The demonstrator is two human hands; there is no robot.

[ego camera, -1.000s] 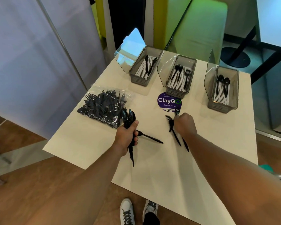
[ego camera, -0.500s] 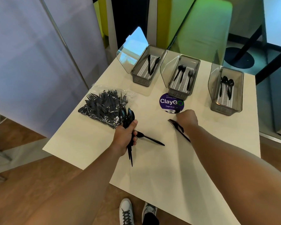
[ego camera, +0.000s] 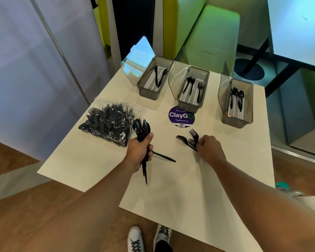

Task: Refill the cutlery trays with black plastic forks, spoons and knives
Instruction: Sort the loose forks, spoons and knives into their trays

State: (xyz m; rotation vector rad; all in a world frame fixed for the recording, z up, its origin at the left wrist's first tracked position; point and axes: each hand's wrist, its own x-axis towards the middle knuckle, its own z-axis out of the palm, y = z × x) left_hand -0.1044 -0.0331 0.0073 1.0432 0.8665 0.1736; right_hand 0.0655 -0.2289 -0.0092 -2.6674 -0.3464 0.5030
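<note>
Mid-frame, the left hand (ego camera: 138,153) grips a spoon bundle (ego camera: 141,129); the right hand (ego camera: 210,150), fingers curled, pinches three forks (ego camera: 190,140).

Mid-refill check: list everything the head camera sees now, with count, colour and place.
table: one, off-white, centre
left tray: one, grey, lid open, far left
knives: two, black, left tray
middle tray: one, grey, lid open, far centre
tray forks: few, black, middle tray
right tray: one, grey, lid open, far right
tray spoons: few, black, right tray
cutlery bag: one, clear, black pieces inside, table's left
sticker: one, purple, before middle tray
loose piece: one, black, beside left hand
loose forks: three, black, tabletop
spoon bunch: several, black, left hand
seat: one, green, behind table
shoes: two, white, floor
left hand: grips spoon bunch
right hand: pinches loose forks
</note>
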